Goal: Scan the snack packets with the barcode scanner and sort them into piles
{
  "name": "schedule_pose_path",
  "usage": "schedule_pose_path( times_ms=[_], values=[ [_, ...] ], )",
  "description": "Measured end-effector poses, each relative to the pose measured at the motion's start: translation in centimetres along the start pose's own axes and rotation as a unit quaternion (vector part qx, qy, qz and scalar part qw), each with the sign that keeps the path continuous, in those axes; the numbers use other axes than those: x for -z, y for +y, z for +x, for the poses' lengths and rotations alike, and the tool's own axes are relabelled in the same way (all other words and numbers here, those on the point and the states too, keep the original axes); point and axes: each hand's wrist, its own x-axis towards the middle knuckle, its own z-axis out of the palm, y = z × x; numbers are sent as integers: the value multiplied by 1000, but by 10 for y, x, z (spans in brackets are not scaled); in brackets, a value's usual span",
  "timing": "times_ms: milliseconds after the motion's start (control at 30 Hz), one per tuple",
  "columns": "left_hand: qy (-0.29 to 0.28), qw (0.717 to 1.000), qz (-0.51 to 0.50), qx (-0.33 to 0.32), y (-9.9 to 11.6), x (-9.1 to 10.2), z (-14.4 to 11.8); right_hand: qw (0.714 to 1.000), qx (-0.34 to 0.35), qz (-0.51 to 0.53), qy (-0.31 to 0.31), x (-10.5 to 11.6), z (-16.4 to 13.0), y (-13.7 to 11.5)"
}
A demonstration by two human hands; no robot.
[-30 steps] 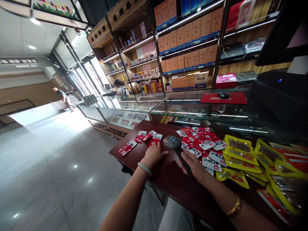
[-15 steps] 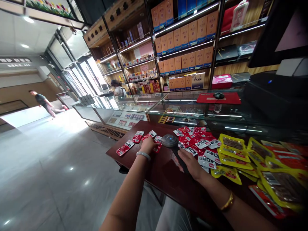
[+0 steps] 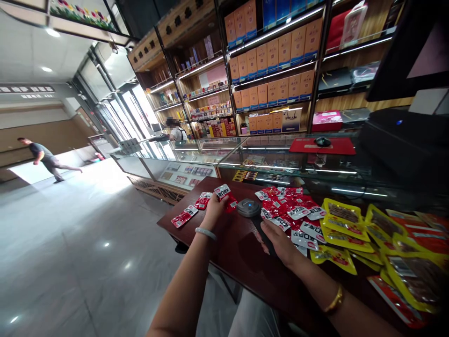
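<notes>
My left hand [image 3: 214, 210] grips a small red snack packet [image 3: 225, 194] and holds it lifted just left of the head of a grey handheld barcode scanner [image 3: 249, 208]. My right hand [image 3: 277, 238] is wrapped around the scanner's dark handle, low over the dark wooden table [image 3: 245, 262]. Right of the scanner lies a pile of red packets [image 3: 291, 206]. Two more red packets [image 3: 184, 216] lie near the table's left end.
Yellow snack bags [image 3: 354, 229] are spread over the table's right side. Behind it runs a glass display counter [image 3: 266, 157] with a red mouse mat, and shelves of orange boxes [image 3: 273, 51]. A person stands behind the far counter; another walks by the entrance at left.
My left hand went from resting flat on the table to picking up a red packet and raising it beside the scanner head. The person at the entrance walked further left.
</notes>
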Motion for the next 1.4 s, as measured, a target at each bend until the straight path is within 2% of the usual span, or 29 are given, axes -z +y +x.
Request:
schedule_pose_path(
  times_ms=[133, 233, 333, 433, 500, 600, 667, 733, 800, 867, 967, 1033, 1133, 1200, 1333, 1400],
  values=[
    [7, 997, -53, -51, -1, 0, 1, 1000, -3, -1, 6, 0, -1, -1],
    [16, 995, -68, -64, -3, 0, 0, 1000, -8, -2, 10, 0, -1, -1],
    [10, 992, -113, -48, -2, -3, -1, 1000, 1, -2, 7, 0, -1, 1],
    [0, 986, -168, 0, 3, -19, -1, 1000, 2, -5, 12, 0, 0, 2],
    [-37, 980, -193, 26, 9, -37, -3, 1000, 3, -6, 14, 0, -1, 1],
    [-173, 961, -216, 25, 18, -62, -6, 1000, 12, -8, 6, 0, -2, -1],
    [-228, 954, -195, 11, 21, -68, -6, 1000, 20, -13, 2, 1, -2, -1],
    [-202, 973, -113, -5, 20, -61, -5, 1000, 19, -13, 0, 1, -1, -1],
    [-132, 990, 29, -28, 15, -46, -4, 1000, 10, -8, 0, 1, -1, -1],
    [-85, 978, 187, -46, 7, -28, -4, 1000, 0, -8, -1, 1, 0, 0],
    [-99, 936, 336, -35, -5, -8, -6, 1000, -14, -12, -2, -1, -1, 2],
    [-128, 918, 373, -32, -10, -1, -9, 1000, -23, -12, -1, -1, 0, 4],
    [-146, 915, 374, -43, -11, 7, -10, 999, -31, -15, -5, -4, 2, 6],
    [-139, 919, 367, -43, -9, 13, -7, 999, -33, -18, -10, -8, 4, 6],
    [-85, 924, 372, -15, -3, 20, 7, 998, -39, -38, -8, -17, 9, 7],
    [-99, 926, 363, 18, -2, 19, 14, 998, -42, -47, -3, -19, 11, 7]
  ],
)
